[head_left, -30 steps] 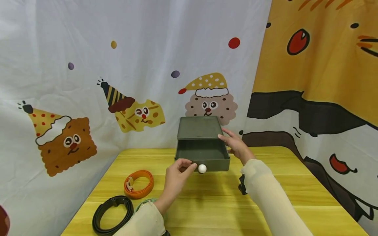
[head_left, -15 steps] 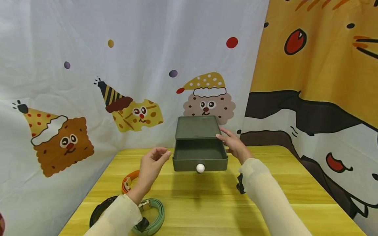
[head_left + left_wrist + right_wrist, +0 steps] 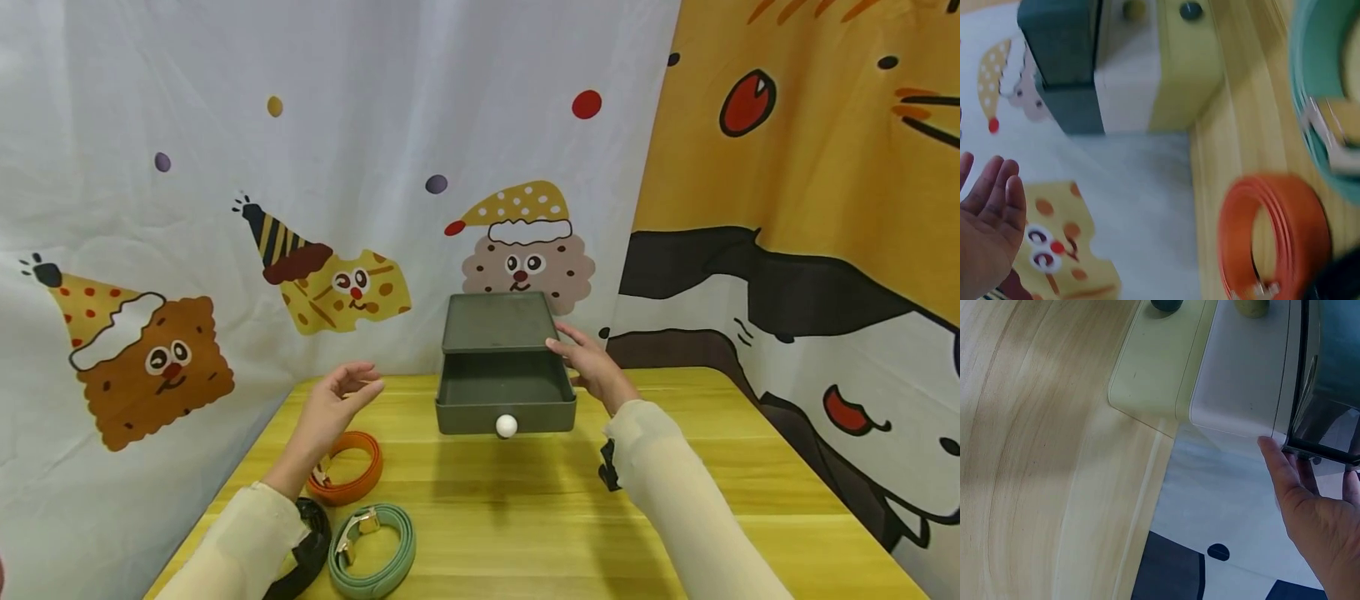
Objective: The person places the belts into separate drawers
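Observation:
A dark green drawer box point(image 3: 498, 321) stands at the back of the table, its drawer point(image 3: 468, 418) pulled out, with a white knob point(image 3: 506, 426) on the front. No contents show inside the drawer. My right hand point(image 3: 596, 371) rests against the box's right side, thumb near the top edge; the right wrist view has its fingertips at the side of the stack. To the left of the drawer, my left hand point(image 3: 333, 404) is in the air with fingers loosely bent, holding nothing. Nearest below it lies a rolled orange belt point(image 3: 367, 482).
A rolled green belt point(image 3: 408, 546) and a rolled black belt point(image 3: 318, 546), partly behind the left sleeve, lie at the table's front left. Under the green box, a white drawer point(image 3: 1241, 375) and a pale yellow drawer point(image 3: 1160, 350) are stacked. A printed curtain point(image 3: 360, 83) hangs behind.
My left hand has left the drawer's front by the knob and moved left, over the belts, uncovering the green belt. The right hand has stayed at the box; the drawer remains out.

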Motion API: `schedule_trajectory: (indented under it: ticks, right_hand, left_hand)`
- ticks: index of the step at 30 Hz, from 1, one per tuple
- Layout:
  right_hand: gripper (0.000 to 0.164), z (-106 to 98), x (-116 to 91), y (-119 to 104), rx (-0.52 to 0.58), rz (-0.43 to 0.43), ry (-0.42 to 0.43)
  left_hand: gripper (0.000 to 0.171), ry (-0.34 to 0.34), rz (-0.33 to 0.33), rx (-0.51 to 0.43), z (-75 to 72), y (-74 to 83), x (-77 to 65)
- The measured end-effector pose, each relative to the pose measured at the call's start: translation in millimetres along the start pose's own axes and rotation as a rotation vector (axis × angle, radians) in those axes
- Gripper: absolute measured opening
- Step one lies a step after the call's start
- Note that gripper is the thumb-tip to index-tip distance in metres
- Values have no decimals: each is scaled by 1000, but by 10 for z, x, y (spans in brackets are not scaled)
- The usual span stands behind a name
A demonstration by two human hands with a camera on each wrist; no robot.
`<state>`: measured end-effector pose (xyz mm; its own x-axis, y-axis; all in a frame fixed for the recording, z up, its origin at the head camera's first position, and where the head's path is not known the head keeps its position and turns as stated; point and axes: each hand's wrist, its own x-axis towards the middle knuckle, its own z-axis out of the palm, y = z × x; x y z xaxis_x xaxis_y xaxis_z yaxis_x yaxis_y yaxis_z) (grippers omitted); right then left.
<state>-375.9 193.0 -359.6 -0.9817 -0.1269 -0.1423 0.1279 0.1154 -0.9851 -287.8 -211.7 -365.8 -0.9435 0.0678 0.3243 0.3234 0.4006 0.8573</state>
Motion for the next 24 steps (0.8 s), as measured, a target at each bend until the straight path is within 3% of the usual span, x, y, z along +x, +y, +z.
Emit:
schedule_trajectory:
  ticks: [12,24]
  right_hand:
    - [67,-4,5,-3,5,6,9]
    - [69,-7,15,11,20,8,5]
  left_hand:
    - [56,-52,-40,140,-486,-437,-38]
    - [55,-136,-97,214,-698,-827,-156]
